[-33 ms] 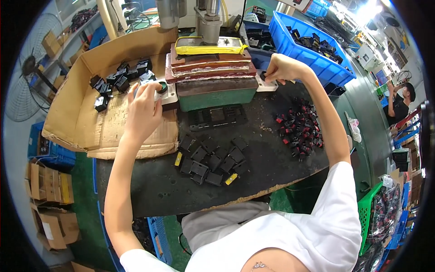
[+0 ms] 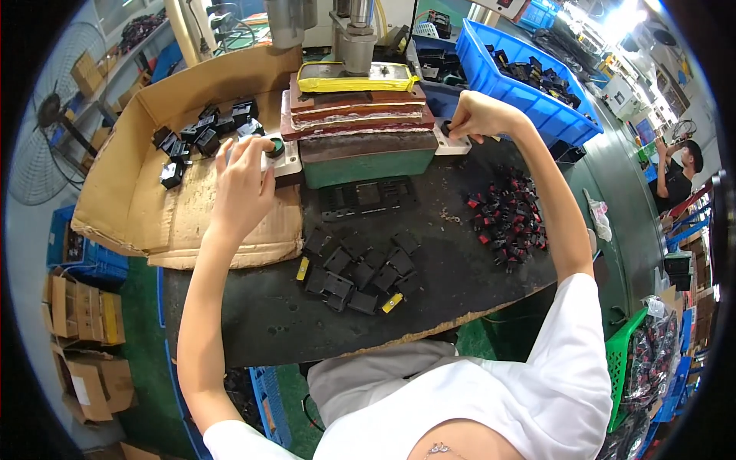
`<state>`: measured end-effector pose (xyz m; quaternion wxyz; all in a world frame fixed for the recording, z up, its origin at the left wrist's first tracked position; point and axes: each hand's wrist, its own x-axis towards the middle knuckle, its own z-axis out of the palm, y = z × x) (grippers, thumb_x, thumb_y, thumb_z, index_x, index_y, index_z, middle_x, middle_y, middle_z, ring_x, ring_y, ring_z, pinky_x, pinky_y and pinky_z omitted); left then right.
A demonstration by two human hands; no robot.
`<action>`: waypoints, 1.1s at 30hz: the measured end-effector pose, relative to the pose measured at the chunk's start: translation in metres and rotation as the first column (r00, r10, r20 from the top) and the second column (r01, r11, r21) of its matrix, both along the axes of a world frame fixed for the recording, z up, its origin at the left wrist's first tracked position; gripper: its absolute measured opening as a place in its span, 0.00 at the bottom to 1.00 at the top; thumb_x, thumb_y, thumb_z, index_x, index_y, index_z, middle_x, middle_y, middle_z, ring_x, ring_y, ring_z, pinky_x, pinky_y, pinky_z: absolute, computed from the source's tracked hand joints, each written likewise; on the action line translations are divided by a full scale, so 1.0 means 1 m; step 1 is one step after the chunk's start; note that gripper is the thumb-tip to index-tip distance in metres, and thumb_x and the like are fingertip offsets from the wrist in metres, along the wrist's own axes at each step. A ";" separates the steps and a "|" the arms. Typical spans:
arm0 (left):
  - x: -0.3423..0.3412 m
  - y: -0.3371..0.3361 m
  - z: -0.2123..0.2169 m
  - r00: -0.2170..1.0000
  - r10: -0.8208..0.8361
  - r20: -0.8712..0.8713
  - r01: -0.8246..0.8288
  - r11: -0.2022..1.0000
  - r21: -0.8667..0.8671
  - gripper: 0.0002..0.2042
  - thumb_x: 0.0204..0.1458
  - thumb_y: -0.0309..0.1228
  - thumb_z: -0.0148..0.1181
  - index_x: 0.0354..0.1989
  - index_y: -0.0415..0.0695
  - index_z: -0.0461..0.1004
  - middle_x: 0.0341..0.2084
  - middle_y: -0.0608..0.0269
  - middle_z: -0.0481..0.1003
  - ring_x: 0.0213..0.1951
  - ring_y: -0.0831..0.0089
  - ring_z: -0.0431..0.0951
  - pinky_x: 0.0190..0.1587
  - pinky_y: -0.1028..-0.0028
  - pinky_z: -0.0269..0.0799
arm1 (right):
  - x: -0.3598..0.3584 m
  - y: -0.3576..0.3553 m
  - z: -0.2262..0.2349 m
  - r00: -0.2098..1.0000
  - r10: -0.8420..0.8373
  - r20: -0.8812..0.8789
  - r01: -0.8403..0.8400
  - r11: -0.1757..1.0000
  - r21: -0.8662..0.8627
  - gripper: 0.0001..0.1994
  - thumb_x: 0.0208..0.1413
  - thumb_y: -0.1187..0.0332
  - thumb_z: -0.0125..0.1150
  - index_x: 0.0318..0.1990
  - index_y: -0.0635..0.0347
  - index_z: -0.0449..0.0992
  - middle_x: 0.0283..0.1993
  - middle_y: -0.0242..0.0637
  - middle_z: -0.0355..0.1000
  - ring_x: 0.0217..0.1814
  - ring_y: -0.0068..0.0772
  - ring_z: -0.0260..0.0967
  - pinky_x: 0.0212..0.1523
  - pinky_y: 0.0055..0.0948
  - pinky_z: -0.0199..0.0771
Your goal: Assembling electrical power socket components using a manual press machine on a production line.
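Fingers loosely parted, a worker's left hand (image 2: 244, 178) touches a green button (image 2: 276, 149); the right hand (image 2: 484, 115) curls over a dark button (image 2: 445, 128). Both face upward, flanking a stacked press block (image 2: 366, 163) with its long axis left to right. Both hands remain where they were earlier.

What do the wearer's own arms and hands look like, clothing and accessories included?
Both the left hand and right hand are ungloved. Short, plain white fabric sleeves cover the upper arms, leaving the forearms bare. No watch or bracelet shows at either wrist; fingernail detail is too small to tell.
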<state>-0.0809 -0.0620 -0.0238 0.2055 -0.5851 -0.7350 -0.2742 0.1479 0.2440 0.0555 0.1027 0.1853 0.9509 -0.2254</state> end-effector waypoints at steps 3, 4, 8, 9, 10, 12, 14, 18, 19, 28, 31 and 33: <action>0.002 0.000 0.002 0.999 0.028 -0.034 -0.026 0.997 0.068 0.22 0.43 0.23 0.54 0.51 0.44 0.60 0.48 0.56 0.66 0.58 0.60 0.57 0.61 0.57 0.43 | -0.002 -0.001 0.000 1.000 -0.003 0.004 0.003 1.000 -0.006 0.08 0.44 0.74 0.60 0.21 0.74 0.74 0.10 0.30 0.62 0.09 0.18 0.60 0.13 0.21 0.59; 0.005 0.001 0.005 0.999 0.033 -0.024 -0.030 0.994 0.105 0.27 0.44 0.24 0.54 0.56 0.44 0.56 0.53 0.56 0.62 0.62 0.59 0.52 0.63 0.56 0.39 | -0.001 -0.002 0.000 1.000 0.001 0.001 -0.001 1.000 0.007 0.08 0.44 0.74 0.60 0.21 0.74 0.74 0.10 0.30 0.62 0.09 0.18 0.60 0.13 0.21 0.59; 0.011 0.000 0.013 1.000 0.021 -0.024 -0.016 0.984 0.177 0.34 0.44 0.24 0.55 0.62 0.46 0.47 0.60 0.60 0.55 0.65 0.62 0.46 0.64 0.56 0.32 | -0.002 -0.001 0.001 1.000 0.016 0.014 -0.016 1.000 0.013 0.08 0.44 0.73 0.60 0.22 0.73 0.74 0.10 0.31 0.64 0.09 0.18 0.60 0.12 0.21 0.59; 0.012 0.000 0.014 0.999 0.017 -0.028 -0.012 0.980 0.197 0.35 0.44 0.24 0.55 0.62 0.46 0.46 0.61 0.61 0.52 0.65 0.62 0.44 0.64 0.56 0.31 | -0.002 -0.001 0.003 1.000 0.016 0.014 -0.016 1.000 0.014 0.08 0.44 0.73 0.60 0.22 0.73 0.74 0.10 0.31 0.64 0.09 0.18 0.60 0.12 0.21 0.59; 0.012 -0.002 0.015 0.999 0.018 -0.034 -0.010 0.976 0.216 0.36 0.44 0.24 0.55 0.62 0.47 0.46 0.63 0.62 0.50 0.65 0.62 0.43 0.64 0.55 0.30 | -0.004 -0.004 0.007 0.998 0.018 0.065 -0.020 0.999 0.032 0.08 0.45 0.73 0.60 0.24 0.72 0.75 0.11 0.32 0.65 0.10 0.18 0.61 0.13 0.21 0.60; 0.010 -0.004 0.015 0.999 0.026 -0.041 -0.016 0.974 0.225 0.36 0.44 0.24 0.55 0.62 0.47 0.46 0.63 0.62 0.49 0.65 0.61 0.43 0.64 0.55 0.30 | -0.008 -0.009 0.017 0.993 0.021 0.112 -0.027 0.998 0.050 0.07 0.45 0.73 0.59 0.25 0.71 0.76 0.12 0.33 0.67 0.11 0.19 0.62 0.13 0.21 0.61; 0.009 -0.005 0.012 0.998 0.032 -0.045 -0.020 0.971 0.237 0.36 0.44 0.24 0.55 0.62 0.47 0.46 0.63 0.62 0.49 0.66 0.61 0.42 0.64 0.54 0.29 | -0.013 -0.012 0.026 0.993 0.070 0.090 -0.084 0.984 0.157 0.07 0.47 0.72 0.58 0.28 0.69 0.77 0.15 0.36 0.70 0.14 0.21 0.65 0.17 0.22 0.65; 0.008 -0.004 0.009 0.998 0.039 -0.047 -0.028 0.974 0.225 0.36 0.43 0.24 0.56 0.62 0.46 0.46 0.63 0.61 0.48 0.66 0.60 0.42 0.64 0.53 0.30 | -0.028 -0.038 0.027 0.920 0.233 -0.314 -0.142 0.947 0.288 0.08 0.47 0.70 0.59 0.29 0.67 0.77 0.23 0.37 0.73 0.23 0.25 0.69 0.27 0.23 0.69; 0.009 -0.003 0.009 0.998 0.040 -0.045 -0.029 0.974 0.223 0.36 0.43 0.24 0.56 0.62 0.46 0.46 0.63 0.60 0.47 0.66 0.60 0.42 0.64 0.53 0.30 | -0.036 -0.042 0.023 0.884 0.267 -0.385 -0.088 0.902 0.422 0.09 0.48 0.67 0.60 0.31 0.66 0.77 0.31 0.38 0.74 0.28 0.29 0.70 0.30 0.24 0.70; 0.016 -0.004 0.006 0.998 -0.006 -0.065 0.019 0.979 0.201 0.34 0.42 0.24 0.56 0.61 0.45 0.49 0.62 0.58 0.49 0.65 0.58 0.42 0.64 0.54 0.31 | -0.099 -0.045 -0.002 0.731 0.388 -0.561 -0.191 0.906 0.377 0.21 0.51 0.56 0.58 0.46 0.64 0.71 0.47 0.43 0.70 0.48 0.38 0.68 0.50 0.31 0.65; 0.016 -0.004 0.006 0.999 -0.005 -0.053 0.015 0.980 0.196 0.34 0.42 0.24 0.56 0.61 0.45 0.49 0.62 0.58 0.49 0.65 0.58 0.42 0.64 0.53 0.31 | -0.105 -0.043 -0.001 0.761 0.398 -0.512 -0.235 0.905 0.354 0.22 0.51 0.57 0.58 0.49 0.63 0.68 0.46 0.43 0.70 0.49 0.36 0.68 0.51 0.31 0.64; 0.015 -0.003 0.006 0.999 -0.028 -0.020 0.031 0.985 0.171 0.32 0.44 0.25 0.55 0.60 0.45 0.51 0.61 0.58 0.51 0.65 0.59 0.43 0.63 0.56 0.35 | -0.106 -0.038 -0.003 0.694 0.458 -0.555 -0.286 0.883 0.371 0.23 0.50 0.54 0.58 0.48 0.62 0.67 0.44 0.48 0.70 0.48 0.44 0.68 0.49 0.33 0.67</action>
